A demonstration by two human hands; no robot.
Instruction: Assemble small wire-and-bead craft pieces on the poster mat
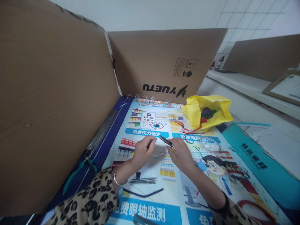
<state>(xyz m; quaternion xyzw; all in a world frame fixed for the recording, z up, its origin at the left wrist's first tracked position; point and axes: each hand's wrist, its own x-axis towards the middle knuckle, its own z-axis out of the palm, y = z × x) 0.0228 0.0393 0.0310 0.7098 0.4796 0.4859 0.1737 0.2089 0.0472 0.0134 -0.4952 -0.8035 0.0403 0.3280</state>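
My left hand (144,150) is closed in a pinch at the middle of the poster-covered table, on a thin wire whose end reaches toward the pliers. In my right hand (181,155) are small dark pliers (166,140), their jaws pointing up and left, close to the fingertips of my left hand. Between the hands the thin wire is faint and hard to follow. Below my left hand lies a bundle of short dark wires (144,180) on the printed sheet.
Cardboard walls (164,56) stand behind and left. Teal-handled pliers (81,172) and long wires (102,131) lie left. On the right are a yellow bag (211,109) with coloured cord, a clear roll (210,144), scissors (242,172) and a teal box (257,162).
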